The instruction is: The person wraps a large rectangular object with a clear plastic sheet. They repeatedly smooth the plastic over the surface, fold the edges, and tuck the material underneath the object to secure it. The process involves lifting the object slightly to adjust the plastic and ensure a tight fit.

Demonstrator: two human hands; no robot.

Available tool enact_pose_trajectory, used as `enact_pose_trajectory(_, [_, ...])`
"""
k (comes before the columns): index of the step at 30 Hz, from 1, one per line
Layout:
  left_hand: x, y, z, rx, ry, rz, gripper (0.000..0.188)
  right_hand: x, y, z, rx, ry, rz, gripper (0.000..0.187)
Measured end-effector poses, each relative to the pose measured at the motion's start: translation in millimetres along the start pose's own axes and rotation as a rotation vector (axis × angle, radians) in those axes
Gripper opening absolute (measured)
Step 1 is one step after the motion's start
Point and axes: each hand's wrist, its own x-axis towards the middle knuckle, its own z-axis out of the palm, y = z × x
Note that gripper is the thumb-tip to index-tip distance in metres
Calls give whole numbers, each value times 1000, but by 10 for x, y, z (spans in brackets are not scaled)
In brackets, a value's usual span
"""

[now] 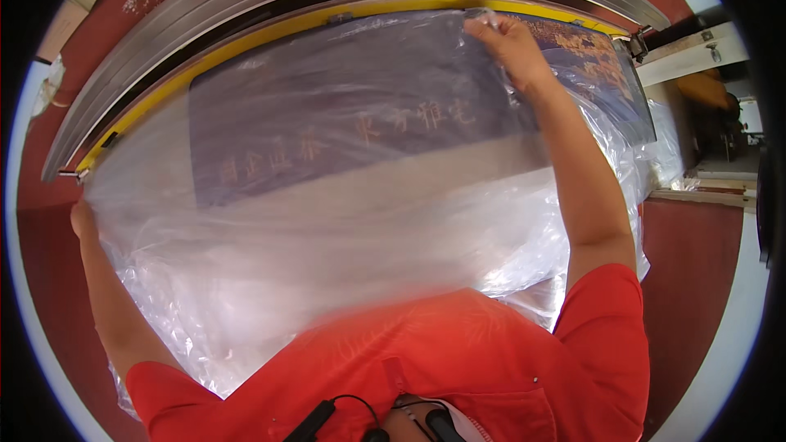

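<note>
Right hand (509,42) pinches the clear plastic sheet (327,250) — its long spread lies leftward, toward the left hand (83,218), whose hold I cannot tell

Plastic sheet (360,237) over panel (327,90), rail (246,2) beyond; left hand (80,218) at sheet's left edge, right hand (509,45) at far edge.

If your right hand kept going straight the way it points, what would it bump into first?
Probably the yellow strip just beyond the right hand, which pinches the clear plastic sheet. Its height is hard to judge, though.
</note>
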Motion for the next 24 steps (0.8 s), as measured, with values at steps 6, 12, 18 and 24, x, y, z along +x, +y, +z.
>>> enact_pose_trajectory(6, [937,2899,-3154,-651,500,680,30,-151,75,-13,106,34,-86,17])
enact_pose_trajectory(12, [559,5451,-5706,-1646,192,672,23,-132,34,69,225,-47,-156,15])
enact_pose_trajectory(18, [-65,5056,-5539,-2068,-364,615,22,-342,67,-606,-873,229,-325,30])
enact_pose_trajectory(24, [-216,2963,-3340,-1470,-304,132,18,-1160,176,50,-1276,-88,-557,55])
